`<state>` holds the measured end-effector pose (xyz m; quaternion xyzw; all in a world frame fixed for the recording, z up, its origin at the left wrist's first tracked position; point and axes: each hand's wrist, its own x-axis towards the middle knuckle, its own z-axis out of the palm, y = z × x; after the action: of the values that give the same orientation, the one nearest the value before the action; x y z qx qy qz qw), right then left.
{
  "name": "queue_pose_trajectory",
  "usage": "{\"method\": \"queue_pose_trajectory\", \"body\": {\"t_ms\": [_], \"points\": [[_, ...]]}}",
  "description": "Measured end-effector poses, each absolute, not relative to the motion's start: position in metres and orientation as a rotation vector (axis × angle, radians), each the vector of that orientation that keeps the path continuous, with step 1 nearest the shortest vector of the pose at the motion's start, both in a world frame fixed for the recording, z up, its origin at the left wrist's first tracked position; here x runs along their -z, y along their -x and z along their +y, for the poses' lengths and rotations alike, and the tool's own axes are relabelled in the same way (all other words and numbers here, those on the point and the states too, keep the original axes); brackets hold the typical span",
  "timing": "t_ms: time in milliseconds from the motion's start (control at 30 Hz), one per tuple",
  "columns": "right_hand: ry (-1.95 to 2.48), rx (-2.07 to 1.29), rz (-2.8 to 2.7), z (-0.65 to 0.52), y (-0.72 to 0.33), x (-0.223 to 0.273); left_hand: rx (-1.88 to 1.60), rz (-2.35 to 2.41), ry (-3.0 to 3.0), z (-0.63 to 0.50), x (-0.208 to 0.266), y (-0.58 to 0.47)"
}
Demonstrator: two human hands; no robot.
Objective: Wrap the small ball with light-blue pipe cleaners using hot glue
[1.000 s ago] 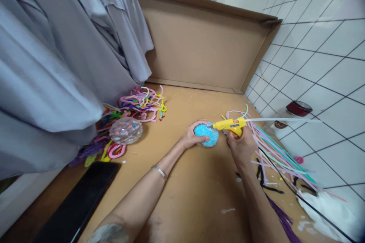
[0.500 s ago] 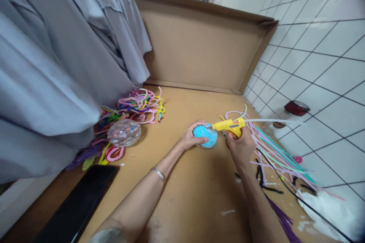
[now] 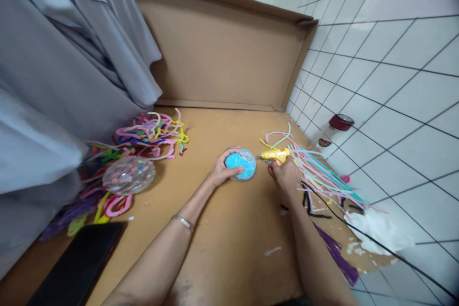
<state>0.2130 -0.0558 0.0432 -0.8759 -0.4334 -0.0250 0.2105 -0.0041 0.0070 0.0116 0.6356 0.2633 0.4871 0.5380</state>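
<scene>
My left hand (image 3: 223, 170) is wrapped round the left side of a blue ball (image 3: 239, 168), its thumb lying across the front. Ridged blue strands, apparently pipe cleaners, cover most of the ball, and a clear patch shows at its upper right. A yellow hot glue gun (image 3: 275, 154) is gripped in my right hand (image 3: 287, 173). Its metal tip points left, just short of the ball and apart from it. From the back of the gun a pale glue stick sticks out. Under the gun, near my fingers, lies a small reddish loop that I cannot make out fully.
Left are tangled pipe cleaners (image 3: 158, 129), a clear dotted ball (image 3: 129, 175) and a black phone (image 3: 77, 263). Straight pipe cleaners (image 3: 315, 167), a red-lidded jar (image 3: 332, 133), purple strands (image 3: 337, 253) and white paper (image 3: 376, 229) lie right, with the gun's black cord (image 3: 380, 245). Cardboard (image 3: 222, 52) stands behind.
The glue gun has drawn back to the right, its tip leaving the top of the blue ball. The view has swung right, so things appear shifted left. My left hand still holds the ball.
</scene>
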Motion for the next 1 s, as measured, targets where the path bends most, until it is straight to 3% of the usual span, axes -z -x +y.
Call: {"method": "queue_pose_trajectory", "body": {"t_ms": [533, 867, 1000], "points": [[2.599, 0.043, -1.023, -0.058, -0.230, -0.041, -1.154, 0.665, -1.538, 0.009, -0.008, 0.005], [2.565, 0.317, -1.076, -0.057, -0.234, -0.029, -1.158, 0.652, -1.558, 0.008, -0.011, 0.005], [2.344, 0.533, -1.159, -0.056, -0.235, -0.029, -1.169, 0.653, -1.597, 0.006, -0.014, 0.005]]}}
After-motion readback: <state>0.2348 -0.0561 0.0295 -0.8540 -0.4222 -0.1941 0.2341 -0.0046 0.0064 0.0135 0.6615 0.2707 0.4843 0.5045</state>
